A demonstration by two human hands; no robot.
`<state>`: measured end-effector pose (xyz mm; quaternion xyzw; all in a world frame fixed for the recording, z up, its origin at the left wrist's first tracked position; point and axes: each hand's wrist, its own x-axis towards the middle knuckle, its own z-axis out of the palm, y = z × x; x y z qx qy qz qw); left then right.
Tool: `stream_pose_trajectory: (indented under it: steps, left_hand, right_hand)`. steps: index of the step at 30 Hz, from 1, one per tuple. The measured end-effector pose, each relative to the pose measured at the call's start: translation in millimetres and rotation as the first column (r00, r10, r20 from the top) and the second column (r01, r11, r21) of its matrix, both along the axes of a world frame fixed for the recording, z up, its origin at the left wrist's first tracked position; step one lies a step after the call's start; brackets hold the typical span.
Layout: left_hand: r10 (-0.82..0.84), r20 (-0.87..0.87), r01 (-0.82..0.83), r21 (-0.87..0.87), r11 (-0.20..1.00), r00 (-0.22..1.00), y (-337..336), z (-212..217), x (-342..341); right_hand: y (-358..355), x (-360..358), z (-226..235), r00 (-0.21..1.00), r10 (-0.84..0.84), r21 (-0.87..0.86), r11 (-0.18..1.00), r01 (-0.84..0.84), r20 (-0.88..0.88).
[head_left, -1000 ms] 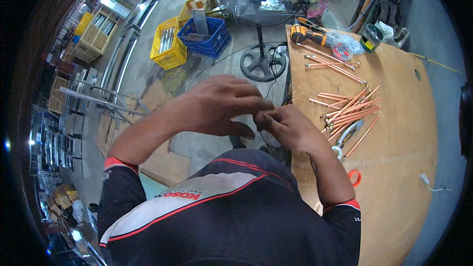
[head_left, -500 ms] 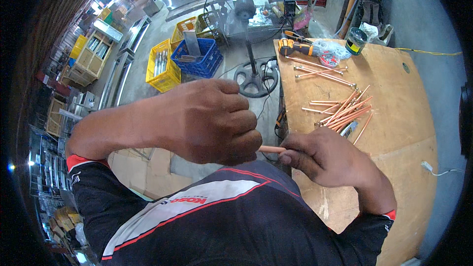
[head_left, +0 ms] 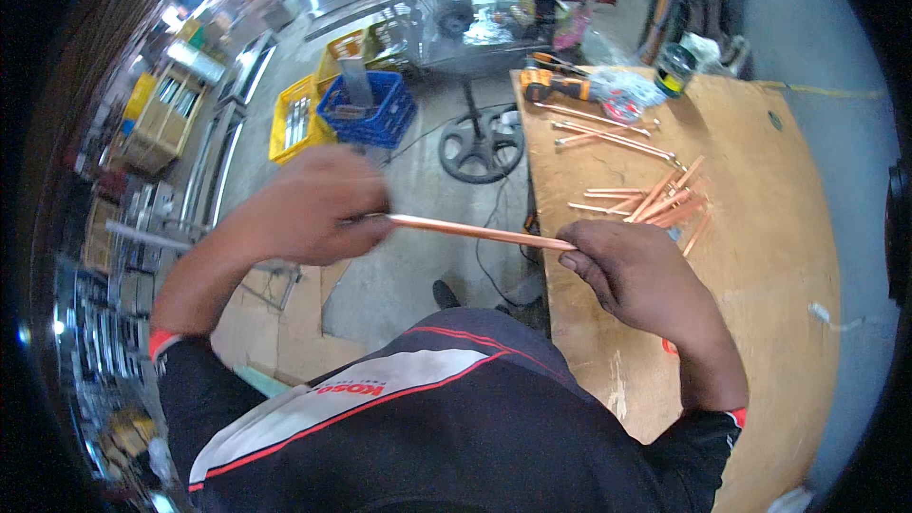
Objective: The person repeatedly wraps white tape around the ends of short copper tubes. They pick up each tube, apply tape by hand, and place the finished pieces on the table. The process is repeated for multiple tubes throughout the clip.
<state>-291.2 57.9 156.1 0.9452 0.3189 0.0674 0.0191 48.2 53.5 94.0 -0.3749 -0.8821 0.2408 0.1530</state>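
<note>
A thin copper tube [head_left: 480, 231] stretches nearly level in front of me, between my two hands. Its left end disappears into the closed fingers of my left hand [head_left: 318, 204], which is blurred by motion. My right hand [head_left: 641, 271] pinches the other end between thumb and fingers, over the edge of the wooden table. Just beyond that hand lies a loose pile of copper tubes [head_left: 665, 199], some partly hidden behind it. Farther back, several more tubes with metal fittings on their ends [head_left: 617, 138] lie side by side.
On the plywood table [head_left: 760, 228], an orange and black power drill [head_left: 556, 85], a plastic bag [head_left: 627, 90] and a dark jar [head_left: 674, 69] stand at the back. Beyond my hands are a pedestal fan [head_left: 480, 142], a blue crate [head_left: 385, 119] and a yellow crate [head_left: 293, 123] on the floor.
My left hand has moved left, away from the right, so a much longer stretch of the tube now shows between them. My right hand has shifted slightly and keeps its pinch.
</note>
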Motion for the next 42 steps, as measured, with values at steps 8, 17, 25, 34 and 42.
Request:
stream_pose_trajectory:
  steps: [8,17,25,34,42]
  left_hand:
    - [0.513,-0.028,-0.462,-0.482,0.745,0.858,-22.9,-68.3,-90.2]
    - [0.73,0.253,0.02,-0.95,0.312,0.635,-44.8,-205.7,26.6]
    - [0.745,0.334,0.171,-0.942,0.29,0.577,-49.3,-220.6,49.7]
    - [0.755,0.23,0.117,-0.973,0.201,0.614,-39.1,-234.7,49.4]
    - [0.706,0.103,-0.043,-0.981,0.187,0.701,-27.5,-221.5,59.1]
  right_hand:
    - [13.6,-9.9,-54.1,1.0,0.026,-0.115,0.993,-0.028,-0.013]
    - [-2.7,-85.0,-114.1,0.91,-0.164,-0.388,0.922,0.003,-0.382]
    - [-3.0,-71.7,-130.6,0.882,-0.118,-0.421,0.902,-0.097,-0.456]
    - [-10.0,-59.7,-142.6,0.889,-0.062,-0.373,0.919,-0.127,-0.455]
    - [-22.8,52.5,-205.2,0.803,-0.596,-0.24,0.775,0.584,0.027]
